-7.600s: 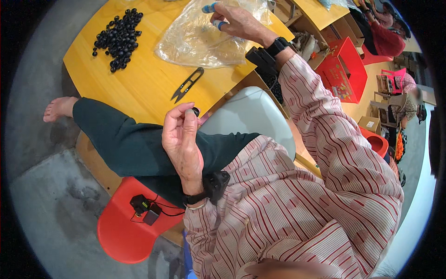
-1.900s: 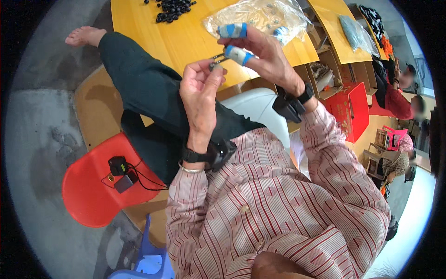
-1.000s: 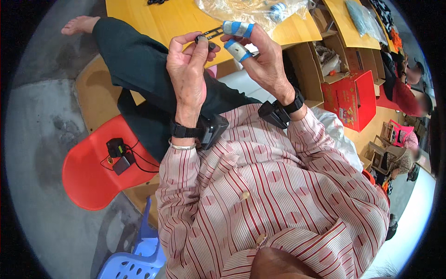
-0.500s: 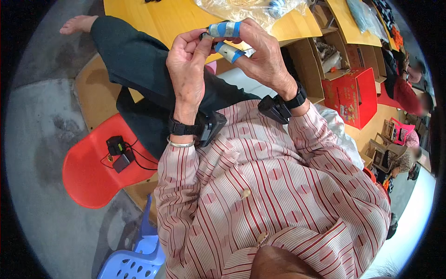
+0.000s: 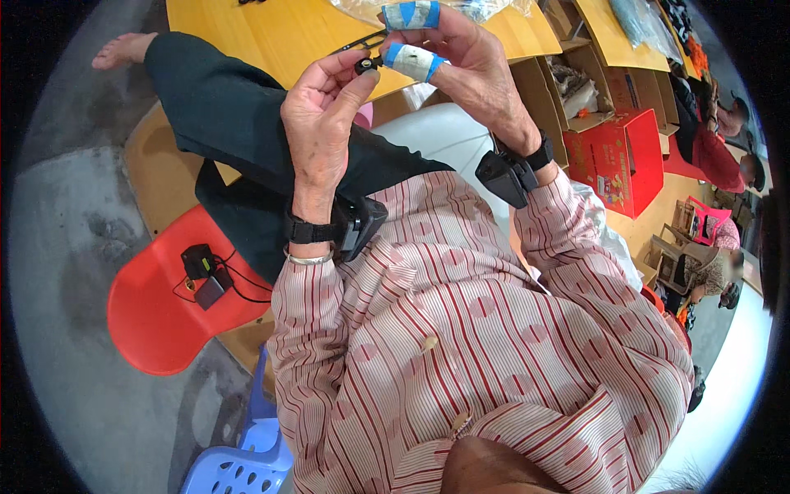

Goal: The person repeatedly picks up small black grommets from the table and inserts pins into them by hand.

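Note:
My left hand (image 5: 319, 123) is closed, with thumb and forefinger pinching a small black round part (image 5: 366, 66) that has a pale centre. Close on its right is my right hand (image 5: 473, 74), with blue and white tape wrapped round the thumb and forefinger. Its taped thumb tip meets the dark end of the part. The taped forefinger is lifted apart from the thumb, while the other fingers curl behind; what they grip there is hidden. A thin black strip (image 5: 362, 41) shows just beyond my fingertips; whether it is held or lies on the table cannot be told.
Beyond my hands is a yellow table (image 5: 247, 41) with clear plastic bags (image 5: 485, 6). Cardboard boxes (image 5: 588, 86) and a red box (image 5: 617, 160) stand at right, with people (image 5: 720, 156) farther off. At left, a red chair (image 5: 156, 305) carries black devices (image 5: 206, 276) with cables.
My right forefinger has lifted away from the thumb, and the right hand has shifted slightly right. The black round part shows more plainly in my left fingers. The whole view has shifted slightly.

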Tool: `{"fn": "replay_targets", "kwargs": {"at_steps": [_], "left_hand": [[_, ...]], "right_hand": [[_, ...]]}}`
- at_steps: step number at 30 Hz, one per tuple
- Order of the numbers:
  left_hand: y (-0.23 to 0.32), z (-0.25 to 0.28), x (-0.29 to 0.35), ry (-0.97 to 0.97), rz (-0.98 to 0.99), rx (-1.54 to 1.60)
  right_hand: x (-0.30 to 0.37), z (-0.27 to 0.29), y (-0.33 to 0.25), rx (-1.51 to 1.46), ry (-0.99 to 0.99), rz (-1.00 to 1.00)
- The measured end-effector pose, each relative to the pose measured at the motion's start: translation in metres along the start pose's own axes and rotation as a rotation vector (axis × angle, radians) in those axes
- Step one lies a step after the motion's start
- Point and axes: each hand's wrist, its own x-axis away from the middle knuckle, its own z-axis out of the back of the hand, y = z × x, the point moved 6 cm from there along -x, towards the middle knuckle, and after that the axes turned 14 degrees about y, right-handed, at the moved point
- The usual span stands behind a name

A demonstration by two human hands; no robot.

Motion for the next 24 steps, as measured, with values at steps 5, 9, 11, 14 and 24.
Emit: {"fn": "replay_targets", "kwargs": {"at_steps": [5, 9, 11, 14, 24], "left_hand": [[-0.001, 0.001, 0.0, 0.012, -0.032, -0.067], [-0.003, 0.001, 0.0, 0.018, -0.037, -0.117], [-0.003, 0.002, 0.0, 0.028, -0.055, -0.147], [-0.004, 0.002, -0.001, 0.046, -0.133, -0.236], [0.002, 0.004, 0.002, 0.081, -0.303, -0.494]], "right_hand": [[0.0, -0.002, 0.002, 0.034, 0.023, -0.209], [0.0, 0.0, 0.003, 0.159, 0.025, -0.382], [0.0, 0.0, 0.003, 0.211, 0.006, -0.338], [-0.005, -0.002, 0.003, 0.222, -0.013, -0.053], [-0.003, -0.009, -0.003, 0.413, -0.017, -0.217]]}}
